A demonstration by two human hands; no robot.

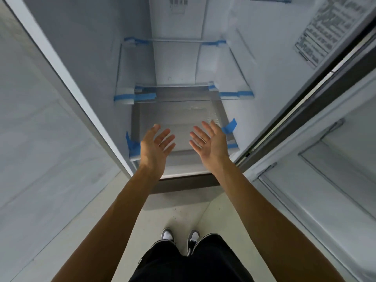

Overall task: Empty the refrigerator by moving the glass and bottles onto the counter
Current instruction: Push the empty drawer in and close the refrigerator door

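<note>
I look down into an open refrigerator [179, 64] with white inner walls. Its glass shelves [183, 93] are fixed with blue tape, and a clear drawer [181, 119] sits at the bottom. No glass or bottle shows anywhere inside. My left hand [155, 145] and my right hand [210, 142] are stretched out in front of the drawer, palms turned up and inward, fingers straight and spread. Both hands hold nothing and touch nothing.
The refrigerator door [325, 159] stands open at the right, with empty door bins. A grey panel [40, 129] fills the left side. A label sticker [325, 27] is on the upper right wall. My shoes [180, 237] stand on a pale tiled floor [179, 212].
</note>
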